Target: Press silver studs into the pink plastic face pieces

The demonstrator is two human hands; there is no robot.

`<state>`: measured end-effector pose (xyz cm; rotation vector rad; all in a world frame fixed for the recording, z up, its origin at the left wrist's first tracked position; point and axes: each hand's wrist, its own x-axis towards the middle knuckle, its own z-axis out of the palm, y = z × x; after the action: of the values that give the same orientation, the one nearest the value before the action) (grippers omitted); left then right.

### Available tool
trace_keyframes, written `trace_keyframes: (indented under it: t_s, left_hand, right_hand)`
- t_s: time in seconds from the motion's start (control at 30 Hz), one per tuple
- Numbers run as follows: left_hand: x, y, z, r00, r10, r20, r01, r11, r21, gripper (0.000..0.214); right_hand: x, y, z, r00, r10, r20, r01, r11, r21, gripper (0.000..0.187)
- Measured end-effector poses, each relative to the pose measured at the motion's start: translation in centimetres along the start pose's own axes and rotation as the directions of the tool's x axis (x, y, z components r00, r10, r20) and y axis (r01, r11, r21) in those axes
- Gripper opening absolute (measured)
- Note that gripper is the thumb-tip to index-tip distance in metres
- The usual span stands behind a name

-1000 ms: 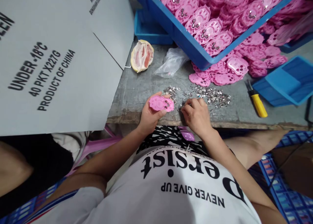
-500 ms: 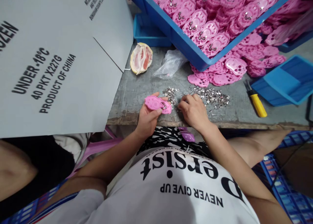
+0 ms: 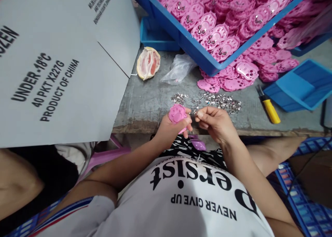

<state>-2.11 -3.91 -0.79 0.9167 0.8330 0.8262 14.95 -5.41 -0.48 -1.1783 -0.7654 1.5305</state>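
Observation:
My left hand (image 3: 173, 125) is closed around a pink plastic piece (image 3: 177, 114), held tilted over the table's front edge. Just to its right, my right hand (image 3: 215, 122) pinches thumb against fingers; whatever lies between the tips is too small to make out. Beyond the hands, small shiny metal pieces (image 3: 225, 102) are spread on the grey table (image 3: 150, 102). A smaller heap of such pieces (image 3: 179, 98) lies behind the left hand.
A large blue crate (image 3: 178, 33) full of pink pieces stands at the back, with more pink pieces (image 3: 242, 79) beside it. To the right are a yellow-handled screwdriver (image 3: 271, 110) and a blue bin (image 3: 295, 85). Left are a cut fruit (image 3: 148, 63), plastic bag (image 3: 178, 69) and big carton (image 3: 77, 74).
My left hand has turned the pink piece more upright and moved it right, towards me. My right hand has lifted from the metal pieces and drawn back in a pinch.

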Motion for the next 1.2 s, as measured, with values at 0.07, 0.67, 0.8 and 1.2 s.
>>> trace_keyframes:
  t_s: [0.07,0.67,0.8,1.2]
  left_hand:
    - [0.1,-0.1,0.4,0.998,0.017,-0.058,-0.008,0.988,0.153,0.024]
    - [0.9,0.1,1.8,0.986,-0.152,0.067,0.16,0.977,-0.142,0.018]
    - [0.8,0.5,1.8,0.958,-0.244,0.148,0.27,0.944,-0.192,0.024]
    - [0.9,0.5,2.3,0.941,-0.186,0.281,0.264,0.927,-0.268,0.031]
  right_hand:
    - [-0.2,0.1,-0.2,0.999,0.027,0.018,-0.027,1.0,0.003,0.04]
    - [-1.8,1.2,-0.8,0.951,-0.3,-0.077,0.282,0.942,-0.183,0.025]
    - [-2.2,1.0,-1.5,0.799,-0.593,0.094,0.544,0.648,-0.533,0.007]
    - [-2.2,0.4,-2.0,0.752,-0.658,0.048,0.569,0.61,-0.551,0.01]
